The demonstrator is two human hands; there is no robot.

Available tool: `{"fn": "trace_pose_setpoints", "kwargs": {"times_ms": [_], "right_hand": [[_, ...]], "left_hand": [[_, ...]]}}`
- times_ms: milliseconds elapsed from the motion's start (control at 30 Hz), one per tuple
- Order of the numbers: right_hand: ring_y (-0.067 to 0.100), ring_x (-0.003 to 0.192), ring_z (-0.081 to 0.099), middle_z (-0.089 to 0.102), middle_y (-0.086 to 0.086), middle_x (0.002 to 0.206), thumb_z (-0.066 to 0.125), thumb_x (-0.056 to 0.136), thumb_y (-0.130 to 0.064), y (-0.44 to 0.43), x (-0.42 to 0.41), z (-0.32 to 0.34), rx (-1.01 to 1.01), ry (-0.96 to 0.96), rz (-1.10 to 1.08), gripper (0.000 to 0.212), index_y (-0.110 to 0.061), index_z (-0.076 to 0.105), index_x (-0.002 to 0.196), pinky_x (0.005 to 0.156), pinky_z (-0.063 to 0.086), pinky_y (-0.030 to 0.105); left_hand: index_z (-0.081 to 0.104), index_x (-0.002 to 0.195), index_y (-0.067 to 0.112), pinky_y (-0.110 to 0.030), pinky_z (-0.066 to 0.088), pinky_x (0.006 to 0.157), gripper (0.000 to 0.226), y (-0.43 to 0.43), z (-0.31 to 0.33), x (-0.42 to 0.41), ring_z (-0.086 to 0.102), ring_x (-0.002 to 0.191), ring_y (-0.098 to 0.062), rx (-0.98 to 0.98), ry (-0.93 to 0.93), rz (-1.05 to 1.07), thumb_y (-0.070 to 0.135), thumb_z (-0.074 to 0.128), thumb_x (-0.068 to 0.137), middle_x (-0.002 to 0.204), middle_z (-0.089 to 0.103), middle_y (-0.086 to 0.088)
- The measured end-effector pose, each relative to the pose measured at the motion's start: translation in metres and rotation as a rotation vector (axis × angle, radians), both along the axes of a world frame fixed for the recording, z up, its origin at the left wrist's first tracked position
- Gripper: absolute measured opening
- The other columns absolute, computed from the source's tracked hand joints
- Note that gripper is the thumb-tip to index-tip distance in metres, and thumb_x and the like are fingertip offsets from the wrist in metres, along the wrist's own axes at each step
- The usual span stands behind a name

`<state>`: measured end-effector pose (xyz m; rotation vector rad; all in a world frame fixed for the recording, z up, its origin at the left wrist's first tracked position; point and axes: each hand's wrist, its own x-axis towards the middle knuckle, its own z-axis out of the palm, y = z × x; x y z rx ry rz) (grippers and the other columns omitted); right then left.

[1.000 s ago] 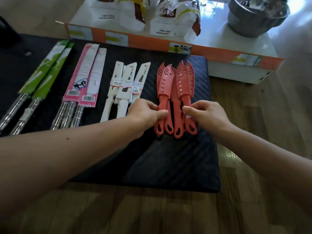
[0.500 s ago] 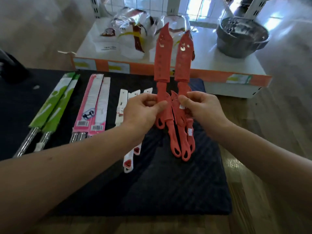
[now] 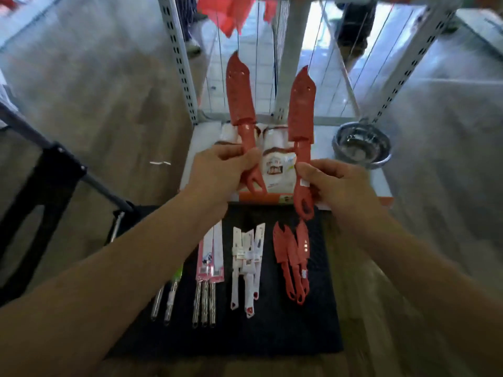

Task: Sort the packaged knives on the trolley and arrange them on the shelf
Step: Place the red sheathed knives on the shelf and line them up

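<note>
Head view: the left hand [image 3: 220, 172] curls round the handle of one red sheathed knife [image 3: 239, 96], and the right hand [image 3: 334, 183] grips the handle of a second red knife [image 3: 300, 104]. Both knives stand tip-up and apart above the shelf [image 3: 324, 142]. More red knives [image 3: 292, 259] lie on the trolley mat [image 3: 299, 336]. Each grip sits low on a slim handle, so a knife could swing or slip. Packets [image 3: 275, 164] and a steel bowl [image 3: 360, 146] crowd the shelf, so a knock seems likely on setting down.
</note>
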<state>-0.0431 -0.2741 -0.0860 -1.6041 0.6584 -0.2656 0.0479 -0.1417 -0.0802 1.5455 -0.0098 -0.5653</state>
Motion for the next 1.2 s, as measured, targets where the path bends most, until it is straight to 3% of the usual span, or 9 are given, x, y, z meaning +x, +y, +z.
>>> {"fn": "trace_pose_setpoints", "kwargs": {"times_ms": [100, 233, 333, 500, 700, 867, 967, 1100, 1200], "right_hand": [[0.011, 0.061, 0.064, 0.07, -0.006, 0.062, 0.065, 0.083, -0.022, 0.0, -0.006, 0.104, 0.024, -0.021, -0.007, 0.017, -0.024, 0.069, 0.066, 0.068, 0.056, 0.03], [0.003, 0.05, 0.057, 0.065, -0.008, 0.054, 0.065, 0.083, -0.023, 0.0, -0.016, 0.228, 0.053, -0.072, -0.038, 0.013, -0.023, 0.067, 0.07, 0.056, 0.051, 0.019], [0.01, 0.057, 0.059, 0.066, -0.004, 0.063, 0.064, 0.083, -0.023, 0.0, -0.03, 0.297, 0.065, -0.072, -0.014, 0.012, -0.021, 0.068, 0.073, 0.061, 0.052, 0.026], [-0.002, 0.045, 0.055, 0.062, -0.009, 0.054, 0.063, 0.084, -0.022, 0.006, -0.062, 0.381, 0.11, -0.075, 0.069, 0.009, -0.015, 0.067, 0.08, 0.046, 0.043, 0.011], [-0.001, 0.047, 0.056, 0.062, -0.007, 0.064, 0.064, 0.083, -0.025, 0.011, -0.098, 0.423, 0.103, -0.065, 0.165, 0.012, -0.015, 0.068, 0.088, 0.048, 0.044, 0.013], [0.001, 0.044, 0.054, 0.06, -0.008, 0.054, 0.064, 0.083, -0.025, 0.012, -0.112, 0.439, 0.122, -0.069, 0.177, 0.01, -0.017, 0.067, 0.08, 0.047, 0.044, 0.015], [0.0, 0.044, 0.055, 0.061, -0.01, 0.052, 0.065, 0.082, -0.026, 0.012, -0.109, 0.446, 0.114, -0.075, 0.183, 0.009, -0.018, 0.068, 0.081, 0.047, 0.044, 0.013], [0.0, 0.048, 0.057, 0.063, -0.007, 0.059, 0.064, 0.081, -0.028, 0.016, -0.089, 0.451, 0.105, -0.087, 0.186, 0.009, -0.019, 0.067, 0.081, 0.049, 0.046, 0.013], [0.001, 0.051, 0.058, 0.064, -0.007, 0.061, 0.064, 0.082, -0.028, 0.024, -0.065, 0.449, 0.101, -0.092, 0.172, 0.011, -0.018, 0.068, 0.082, 0.05, 0.046, 0.012]], "left_hand": [[0.066, 0.095, 0.002, -0.028, 0.058, 0.07, 0.018, -0.001, 0.099, -0.008, 0.065, 0.067, -0.018, -0.006, 0.003, -0.033, 0.014, 0.065, 0.082, 0.084, 0.07, -0.013], [0.067, 0.086, 0.01, -0.026, 0.058, 0.07, 0.007, -0.01, 0.217, -0.031, 0.066, 0.069, -0.017, -0.007, 0.023, -0.031, 0.012, 0.067, 0.08, 0.083, 0.071, -0.01], [0.067, 0.09, 0.008, -0.026, 0.058, 0.067, 0.012, -0.014, 0.286, -0.05, 0.067, 0.066, -0.014, -0.019, 0.034, -0.006, 0.013, 0.067, 0.08, 0.082, 0.071, -0.008], [0.066, 0.089, 0.007, -0.021, 0.055, 0.056, 0.01, -0.012, 0.372, -0.085, 0.064, 0.065, -0.017, -0.051, 0.044, 0.042, 0.013, 0.064, 0.082, 0.084, 0.069, -0.012], [0.066, 0.086, 0.009, -0.03, 0.057, 0.065, 0.01, -0.003, 0.423, -0.127, 0.061, 0.075, -0.03, -0.083, 0.031, 0.16, 0.017, 0.062, 0.081, 0.088, 0.066, -0.019], [0.065, 0.087, 0.009, -0.02, 0.052, 0.05, 0.011, 0.004, 0.439, -0.142, 0.06, 0.051, -0.009, -0.087, 0.007, 0.212, 0.018, 0.063, 0.079, 0.069, 0.065, -0.005], [0.064, 0.09, 0.008, -0.021, 0.053, 0.048, 0.022, 0.007, 0.445, -0.14, 0.06, 0.045, -0.006, -0.096, 0.001, 0.222, 0.021, 0.066, 0.074, 0.06, 0.065, 0.001], [0.063, 0.099, 0.006, -0.032, 0.056, 0.061, 0.048, 0.013, 0.448, -0.123, 0.064, 0.052, -0.01, -0.089, -0.009, 0.209, 0.032, 0.066, 0.059, 0.073, 0.067, -0.006], [0.064, 0.1, 0.008, -0.034, 0.056, 0.067, 0.049, 0.018, 0.446, -0.097, 0.067, 0.063, -0.014, -0.079, -0.007, 0.197, 0.034, 0.066, 0.058, 0.084, 0.07, -0.01]]}}
